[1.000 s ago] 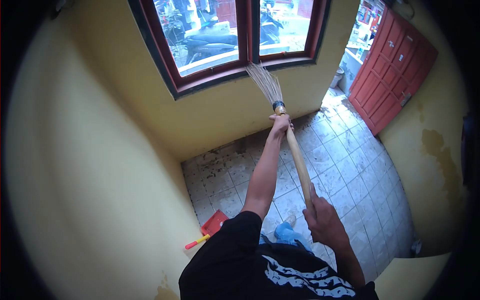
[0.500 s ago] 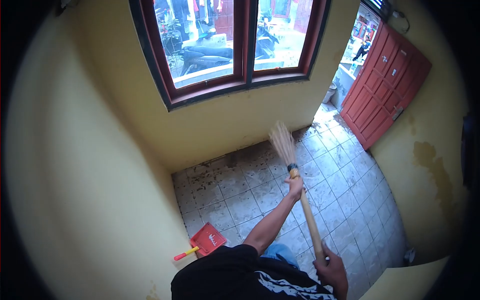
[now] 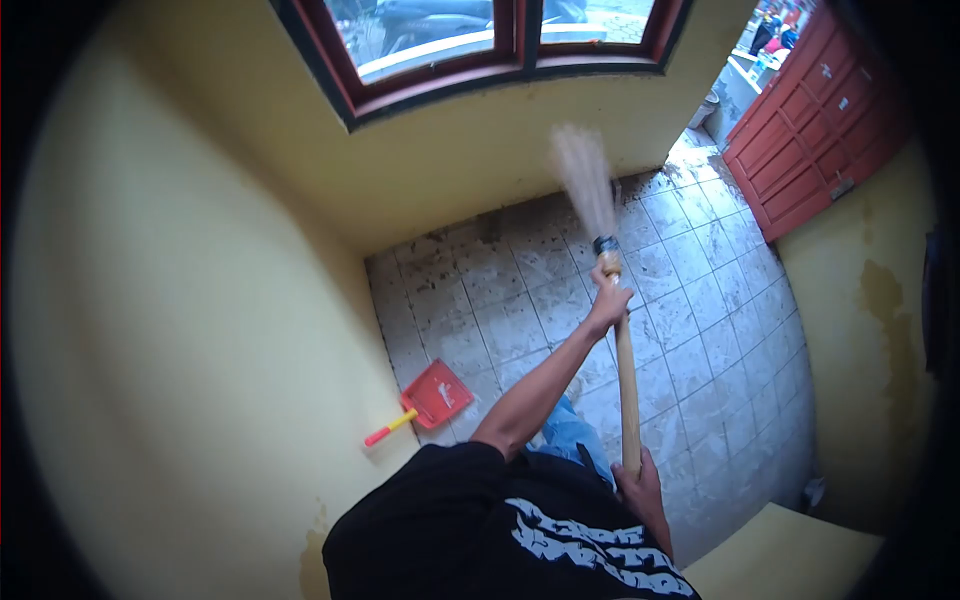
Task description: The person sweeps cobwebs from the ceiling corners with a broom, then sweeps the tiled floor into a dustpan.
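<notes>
While both hands, left (image 3: 608,305) and right (image 3: 636,483), grip the broom (image 3: 624,350), its blurred bristles raised, a red dustpan (image 3: 437,393) lies on the floor (image 3: 700,300); contents unclear.

yellow walls (image 3: 180,300), tiled floor (image 3: 700,300), window (image 3: 420,40)

The bristles (image 3: 585,180) of the broom (image 3: 625,380), just beyond the left hand (image 3: 608,300), were smeared by motion blur, so single strands could not be told. The butt of the handle was covered by the right hand (image 3: 640,490). The window (image 3: 500,50), well beyond the left hand, was cut off by the upper edge. The red door (image 3: 820,130) was cropped by the dark lens rim.
</notes>
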